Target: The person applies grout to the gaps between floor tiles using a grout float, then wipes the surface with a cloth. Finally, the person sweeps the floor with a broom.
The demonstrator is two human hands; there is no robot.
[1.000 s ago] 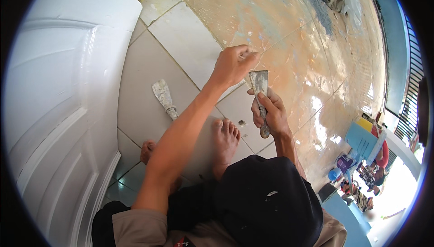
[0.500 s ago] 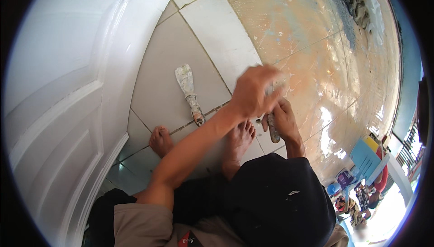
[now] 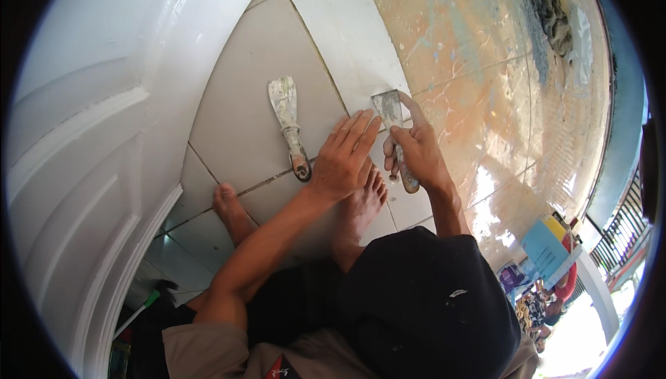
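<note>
Beside the white door (image 3: 83,136), pale floor tiles (image 3: 243,122) meet a paint-stained orange stretch (image 3: 479,46). On the tiles the left hand (image 3: 343,157) lies flat, fingers spread, holding nothing, just right of a spare scraper (image 3: 288,122) lying loose. Close by, the right hand (image 3: 416,153) has its grip closed around a putty knife (image 3: 395,126), forefinger along the blade, which presses on the floor at the tile edge.

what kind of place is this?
Probably a home entrance or porch under repair: a white panelled door, pale square floor tiles stained orange, and paint-caked metal scrapers, one lying loose, one in the right hand.
</note>
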